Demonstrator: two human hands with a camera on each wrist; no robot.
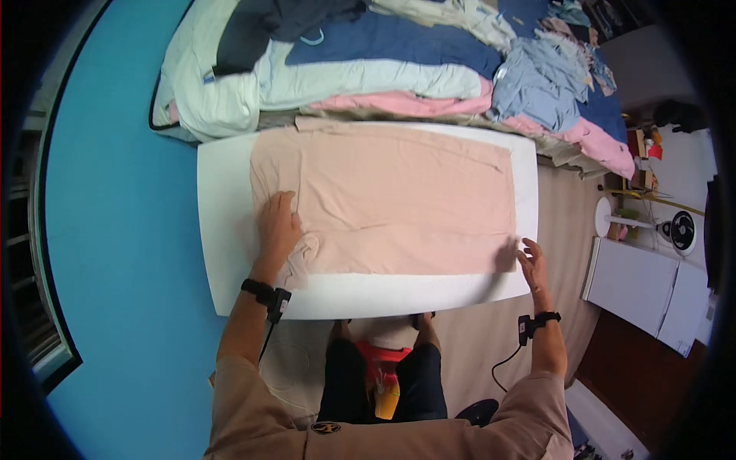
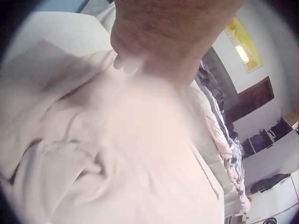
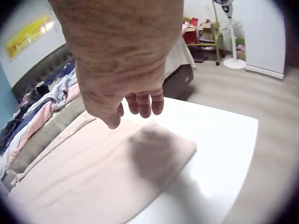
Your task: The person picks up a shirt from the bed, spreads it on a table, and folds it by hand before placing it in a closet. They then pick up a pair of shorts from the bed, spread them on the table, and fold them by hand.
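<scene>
Head view: a pink cloth lies spread over a white bench, its far edge running along the bench's 12 o'clock side, where a clothes-strewn bed stands just beyond. At the cloth's 9 o'clock end, the person's left hand lies over the fabric with its fingers loosely extended, pinching nothing; at 4 o'clock, the right hand hangs by the near corner, fingers softly bent and grasping nothing. Smoothing appears to be the work in hand, and the 4 o'clock corner already lies neat. The trouble sits at 8 o'clock, where a bunched end twists just below the left hand and creases fan out toward the middle. Best practice would be to pin the tidy corner lightly with the right palm, open out the twisted end, then sweep the left palm outward toward 9 o'clock, flat-fingered. Pulling hard from one end alone could drag the far edge out of line or set fresh wrinkles along the lengthwise fold.
</scene>
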